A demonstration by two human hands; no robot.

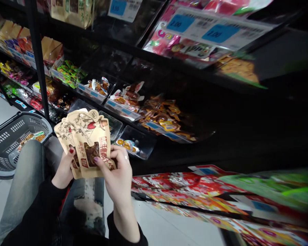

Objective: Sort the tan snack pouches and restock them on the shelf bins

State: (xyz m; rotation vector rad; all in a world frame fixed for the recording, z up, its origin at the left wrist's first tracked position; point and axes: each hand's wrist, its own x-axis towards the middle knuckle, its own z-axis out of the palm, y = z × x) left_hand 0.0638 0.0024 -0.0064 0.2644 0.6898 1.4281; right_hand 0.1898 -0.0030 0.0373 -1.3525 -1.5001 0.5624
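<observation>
Two tan snack pouches (90, 136) overlap in front of my knees, each with a cartoon figure at its top and a window showing dark brown contents. My left hand (65, 169) grips their left side, its thumb on the front of the rear pouch. On the right side, my right hand (118, 171) pinches the front pouch, thumb over its window edge and fingers behind. A ring shows on that hand. The rest of the left fingers are hidden behind the pouches.
A grey shopping basket (0, 153) with snack packs (32, 138) stands on the floor at left. Black shelves hold clear bins of wrapped snacks (161, 116). A metal-dark shelf post (37, 58) rises at left. Colourful bags (190, 182) line a rack at lower right.
</observation>
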